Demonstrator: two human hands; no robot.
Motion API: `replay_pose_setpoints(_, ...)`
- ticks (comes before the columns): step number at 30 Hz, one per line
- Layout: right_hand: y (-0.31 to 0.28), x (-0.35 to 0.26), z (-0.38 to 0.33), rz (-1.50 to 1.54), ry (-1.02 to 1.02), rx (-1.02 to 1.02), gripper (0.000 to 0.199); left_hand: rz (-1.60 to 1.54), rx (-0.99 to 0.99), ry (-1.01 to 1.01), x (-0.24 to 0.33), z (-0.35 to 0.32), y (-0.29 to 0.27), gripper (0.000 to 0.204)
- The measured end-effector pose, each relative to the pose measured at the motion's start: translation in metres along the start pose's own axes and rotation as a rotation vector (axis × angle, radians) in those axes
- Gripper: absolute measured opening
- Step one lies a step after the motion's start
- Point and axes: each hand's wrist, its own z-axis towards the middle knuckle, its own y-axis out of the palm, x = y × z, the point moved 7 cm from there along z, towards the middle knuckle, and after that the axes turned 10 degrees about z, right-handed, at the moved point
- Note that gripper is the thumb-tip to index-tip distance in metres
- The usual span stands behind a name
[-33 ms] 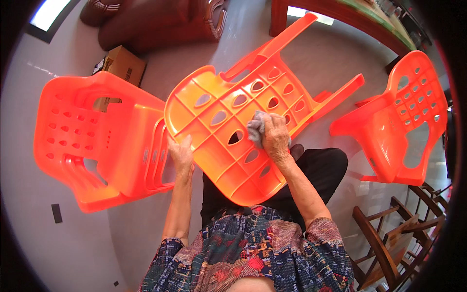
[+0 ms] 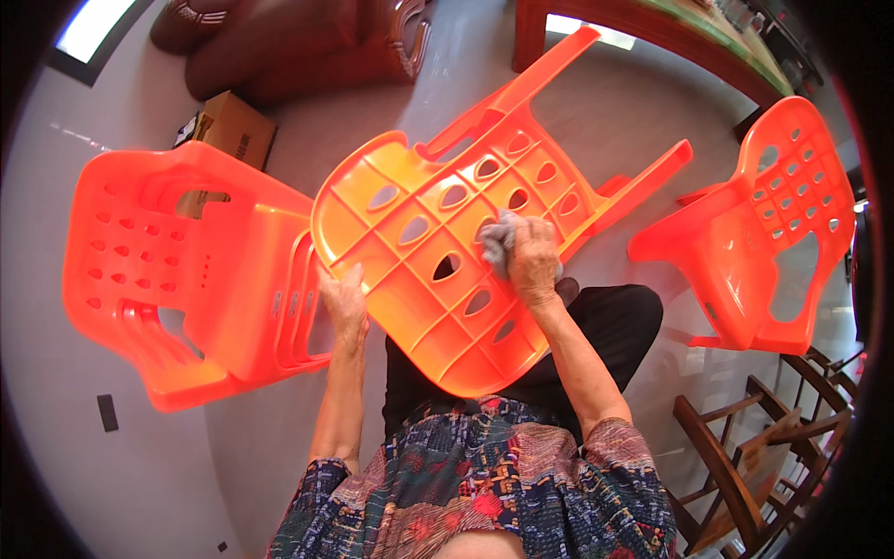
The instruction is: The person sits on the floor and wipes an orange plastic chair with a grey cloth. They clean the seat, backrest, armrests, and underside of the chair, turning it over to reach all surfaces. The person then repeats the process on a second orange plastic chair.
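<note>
An orange plastic chair (image 2: 410,265) lies tipped over in front of my legs. Its ribbed, perforated backrest faces up, and its other end points away to the far right. My left hand (image 2: 345,300) grips the backrest's left rim, thumb on top and the other fingers mostly hidden beneath. In my right hand (image 2: 534,261) is a bunched grey cloth (image 2: 497,240), pressed against the ribs right of the backrest's middle. The hand covers part of the cloth.
Stacked orange chairs (image 2: 237,298) stand close on the left, and a single orange chair (image 2: 745,270) on the right. Wooden furniture (image 2: 736,466) is at the lower right. Farther off are a cardboard box (image 2: 237,130), a dark red sofa (image 2: 289,51) and a table (image 2: 670,37).
My right hand and the cloth have shifted slightly to the right across the ribs. My left hand keeps its hold on the rim.
</note>
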Motion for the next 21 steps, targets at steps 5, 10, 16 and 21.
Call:
replay_pose_setpoints(5, -0.016, 0.085, 0.020, -0.334, 0.181, -0.013, 0.017, -0.003, 0.036, -0.088, -0.001, -0.005, 0.001, 0.067)
replay_pose_setpoints(10, -0.020, 0.134, 0.079, -0.123, 0.295, 0.090, 0.017, -0.056, -0.012, -0.094, 0.015, -0.003, 0.012, 0.067)
replay_pose_setpoints(16, 0.016, 0.164, 0.182, 0.427, 0.855, 0.085, 0.048, -0.005, -0.004, -0.066, 0.017, 0.001, 0.004, 0.063)
replay_pose_setpoints(21, 0.069, 0.217, 0.195, 0.220, 1.049, -0.021, 0.046, -0.032, -0.011, -0.054, 0.023, 0.003, 0.013, 0.058)
